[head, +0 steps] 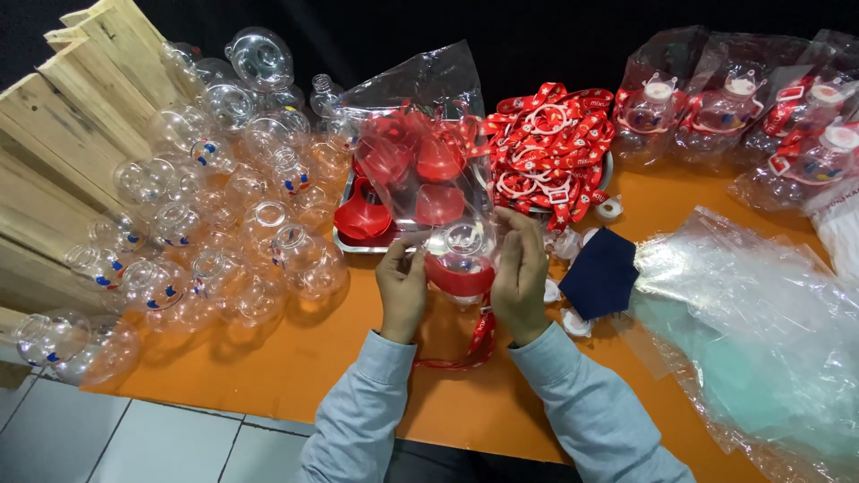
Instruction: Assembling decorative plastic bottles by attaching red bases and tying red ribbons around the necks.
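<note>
Both the left hand (402, 288) and right hand (520, 275) pinched a clear plastic bag (429, 134) around a round clear bottle (459, 255) with red base above the orange table (268, 376), where thin film looked liable to slip or tear

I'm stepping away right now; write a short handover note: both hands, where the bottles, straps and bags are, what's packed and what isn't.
Left hand and right hand: both grip a clear plastic bag, with a clear bottle with a red band between them; its red strap trails onto the orange table.
Supplies: loose empty bottles piled at left, red cups on a metal tray behind the bag, red straps in a heap, flat empty bags at right.
Done: bagged bottles at far right.
Left: the loose bottles remain unbagged; the held bag is not closed.
</note>
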